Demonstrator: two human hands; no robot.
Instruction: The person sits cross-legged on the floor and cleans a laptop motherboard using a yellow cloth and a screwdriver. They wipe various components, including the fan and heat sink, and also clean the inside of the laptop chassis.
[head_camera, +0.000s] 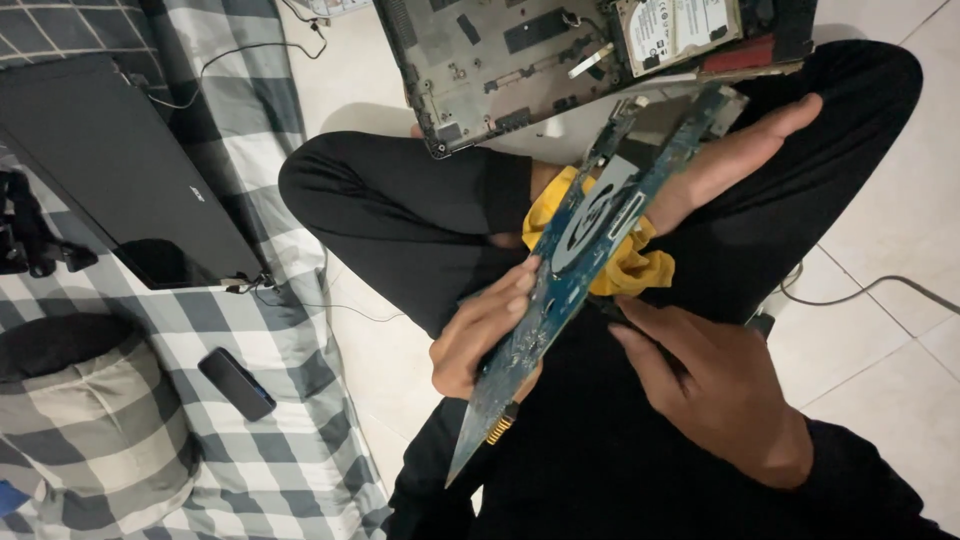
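A: Head view, quick pass. Blue circuit board (575, 255) held edge-on over the lap, so its face is hard to read. Left hand (485, 330) grips the board's near left edge, fingers curled round it.

B: Right hand?

A: Right hand (725, 395) sits just right of the board, fingers bent on something dark; can't tell what, it's hidden. A foot (735, 150) lies behind the board's far end.

B: Yellow thing?

A: Yellow cloth (625, 265), mostly hidden under the board.

B: Containers?

A: Opened laptop base (480, 70) far centre, cut off at top, a silver drive (680, 30) seated in it. Closed black laptop (120, 170) left on the checked blanket (250, 120), small black box (236, 383) nearer.
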